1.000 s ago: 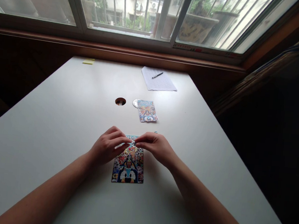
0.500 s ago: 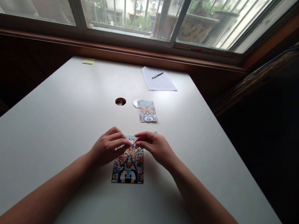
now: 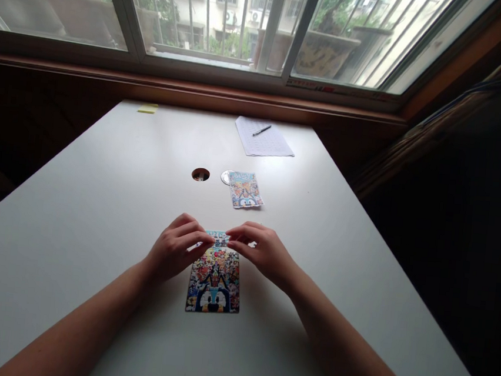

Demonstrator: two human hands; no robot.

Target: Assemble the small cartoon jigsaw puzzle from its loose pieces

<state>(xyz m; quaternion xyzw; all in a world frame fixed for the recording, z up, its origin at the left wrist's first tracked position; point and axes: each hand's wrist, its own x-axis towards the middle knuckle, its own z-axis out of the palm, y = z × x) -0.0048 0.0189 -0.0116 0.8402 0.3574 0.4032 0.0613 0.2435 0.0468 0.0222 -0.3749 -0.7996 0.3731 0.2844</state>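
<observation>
A small jigsaw puzzle (image 3: 215, 279) with a crowded cartoon picture lies flat on the white table, a big blue dog face at its near end. Over its left upper part is my left hand (image 3: 178, 243), thumb and fingers pinched together at the puzzle's upper rows. My right hand (image 3: 260, 248) comes in from the other side, its fingertips curled close to the left ones. Whatever sits between the fingertips is too small to make out. Beyond the hands lies a paper picture (image 3: 246, 190) with the same design.
A silvery round disc (image 3: 226, 177) is partly under the paper picture. Left of it is a round hole (image 3: 201, 175) in the table (image 3: 98, 209). Farther back lie paper sheets (image 3: 264, 142) with a pen (image 3: 262, 130) and a yellow sticky note (image 3: 147, 108). A window is behind.
The whole view has shifted slightly. My left fingertips have drawn back a little to the left, showing more of the puzzle's upper rows. My right hand stays nearly in place.
</observation>
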